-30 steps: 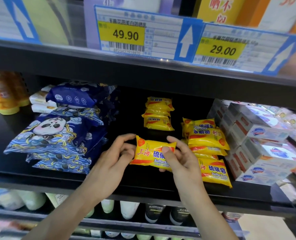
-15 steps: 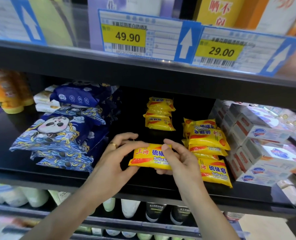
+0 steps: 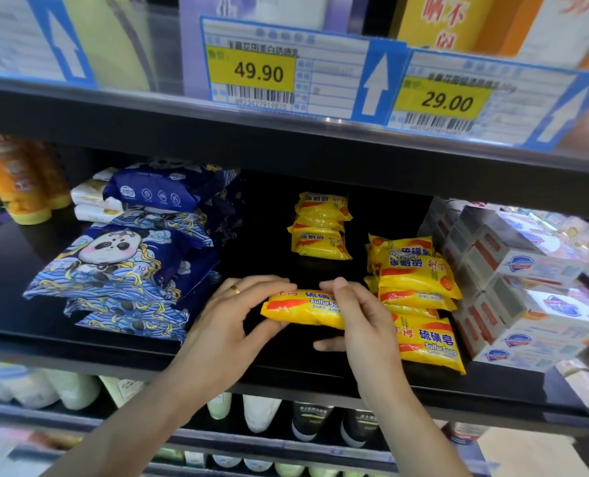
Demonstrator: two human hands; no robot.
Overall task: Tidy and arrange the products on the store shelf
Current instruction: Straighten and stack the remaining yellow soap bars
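A yellow sulfur soap packet [image 3: 300, 309] lies flat, just above the black shelf [image 3: 286, 359], held between both hands. My left hand [image 3: 224, 325] grips its left end with fingers curled over the top. My right hand [image 3: 362, 318] grips its right end, covering part of the label. A stack of the same yellow soaps [image 3: 420, 294] stands just right of my right hand. A smaller stack [image 3: 320, 228] sits further back on the shelf.
Blue panda wet-wipe packs [image 3: 124, 270] are piled to the left. White boxed soaps [image 3: 520, 287] are stacked on the right. Orange bottles [image 3: 17, 180] stand at the far left. Price tags [image 3: 258, 74] hang on the shelf edge above. Bottles [image 3: 262, 411] fill the shelf below.
The soap packet has been tipped from a raised, tilted pose down to lying flat and low over the shelf. Both hands have shifted their hold to its ends.
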